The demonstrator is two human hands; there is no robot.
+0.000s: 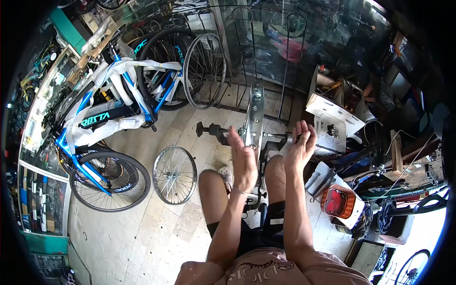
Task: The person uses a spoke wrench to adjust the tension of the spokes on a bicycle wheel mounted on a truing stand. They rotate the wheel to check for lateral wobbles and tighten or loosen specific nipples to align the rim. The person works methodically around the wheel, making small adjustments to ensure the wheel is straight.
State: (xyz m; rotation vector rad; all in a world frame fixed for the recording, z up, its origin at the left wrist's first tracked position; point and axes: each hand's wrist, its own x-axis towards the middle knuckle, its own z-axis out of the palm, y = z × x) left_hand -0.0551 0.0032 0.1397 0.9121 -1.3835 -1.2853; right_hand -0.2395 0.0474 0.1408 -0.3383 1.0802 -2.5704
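In the head view, the left hand (244,165) has its grip open, palm turned inward, just beside a silver rim (255,114) seen nearly edge-on between the hands, at a dark stand (214,129). The rim's lower end is hard to make out near the left thumb. The right hand (300,146), grip also open with fingers slightly bent, partly hides the stand's right side; touching or not, I cannot tell. White wrapping covers much of a blue bike (87,100). Shadow blurs the drawer (335,115) contents.
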